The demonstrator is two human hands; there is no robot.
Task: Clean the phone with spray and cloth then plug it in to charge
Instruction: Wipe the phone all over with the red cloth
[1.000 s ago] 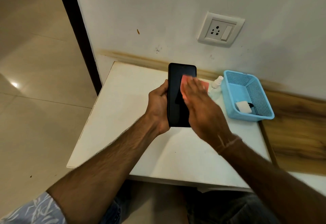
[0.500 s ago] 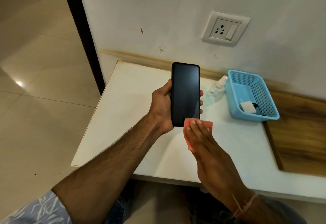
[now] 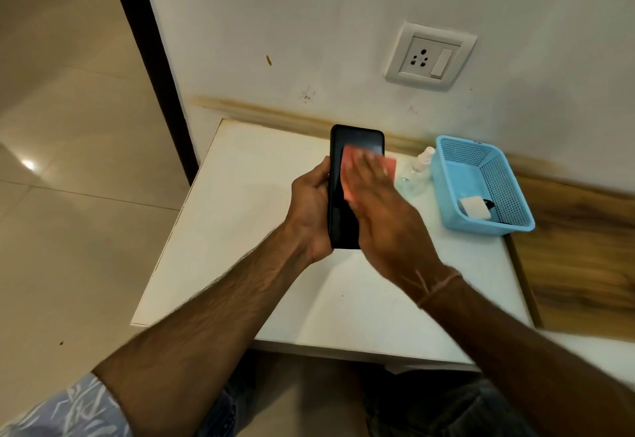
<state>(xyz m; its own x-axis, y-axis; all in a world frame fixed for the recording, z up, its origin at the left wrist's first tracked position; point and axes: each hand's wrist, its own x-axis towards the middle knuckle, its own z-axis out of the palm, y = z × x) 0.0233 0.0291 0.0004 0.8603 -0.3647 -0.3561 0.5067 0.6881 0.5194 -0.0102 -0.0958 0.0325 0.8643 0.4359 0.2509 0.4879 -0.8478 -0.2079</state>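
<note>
Head view | left hand [image 3: 311,203] grips phone [image 3: 355,139] upright by its edges, above white table [image 3: 240,230] | right hand [image 3: 381,209], fingers straight and together, presses pink cloth [image 3: 348,161] flat on upper screen; blurred | spray bottle [image 3: 417,168] just beside blue basket [image 3: 494,192]; white charger [image 3: 476,208] inside basket

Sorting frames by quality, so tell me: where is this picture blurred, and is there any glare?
Head view: the right hand and pink cloth are smeared by motion blur over the phone; the socket and left hand look sharp; one glare spot lies on the floor at left.
</note>
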